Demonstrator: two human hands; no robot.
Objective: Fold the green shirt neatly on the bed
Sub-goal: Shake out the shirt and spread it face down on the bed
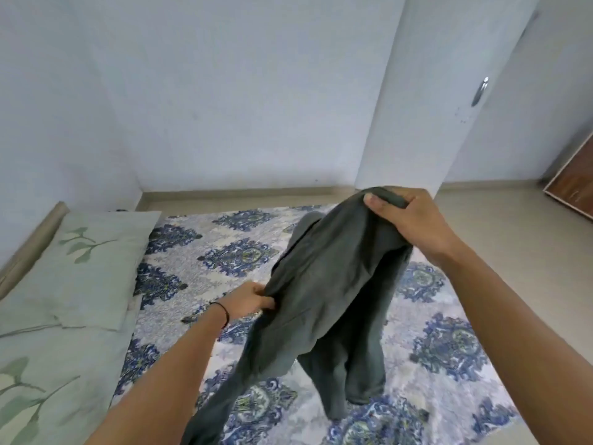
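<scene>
Head cam shows the green shirt (330,284) hanging bunched above the bed (433,332), lower end trailing onto the patterned sheet. Right hand (414,220) grips its top, left hand (248,300) pinches a side edge lower down.

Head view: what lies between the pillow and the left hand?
Head view shows only bare blue-patterned bedspread between the pillow and the left hand gripping the green shirt.

view: head, single wide-angle | mounted: on the person's head, above the bed (199,277) | faced: forward and down, wall (224,91) taken in at top | range: close, left hand (248,300) and right hand (414,220) seen near mid-frame, arms entered from the bottom edge
</scene>
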